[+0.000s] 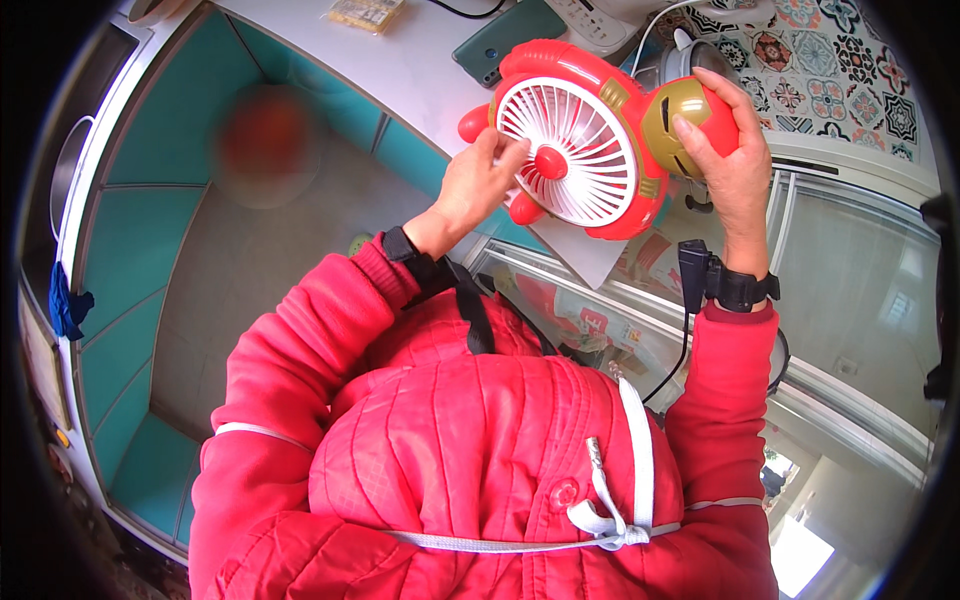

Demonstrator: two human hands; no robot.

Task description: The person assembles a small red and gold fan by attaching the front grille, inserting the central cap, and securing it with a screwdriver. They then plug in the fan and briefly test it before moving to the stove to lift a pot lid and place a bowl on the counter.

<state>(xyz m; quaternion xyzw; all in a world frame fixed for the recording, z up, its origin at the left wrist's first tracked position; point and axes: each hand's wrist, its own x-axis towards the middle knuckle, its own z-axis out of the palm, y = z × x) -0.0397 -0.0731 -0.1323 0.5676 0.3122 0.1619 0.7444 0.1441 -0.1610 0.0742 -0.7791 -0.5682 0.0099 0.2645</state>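
Observation:
A red toy-figure fan (622, 217) with a white plastic grille (600, 161) and a red centre hub lies tilted over the counter's edge. Its red and gold helmet-shaped head (675, 112) points right, and my right hand (731, 146) is closed around that head, thumb on the gold face. At the grille's left rim, my left hand (480, 176) has thumb and fingertips brought together; whether they pinch the rim or a small part cannot be told. Beyond the fan, a green smartphone (510, 41) lies on the white counter (420, 71).
A packet (365, 13) lies at the counter's back edge. A white power strip (592, 22) and a glass-and-metal pot (694, 60) stand behind the fan. Glass-topped cases (840, 247) lie to the right. Teal cabinet panels (150, 150) line the left, with a blue cloth (69, 304) hanging beyond.

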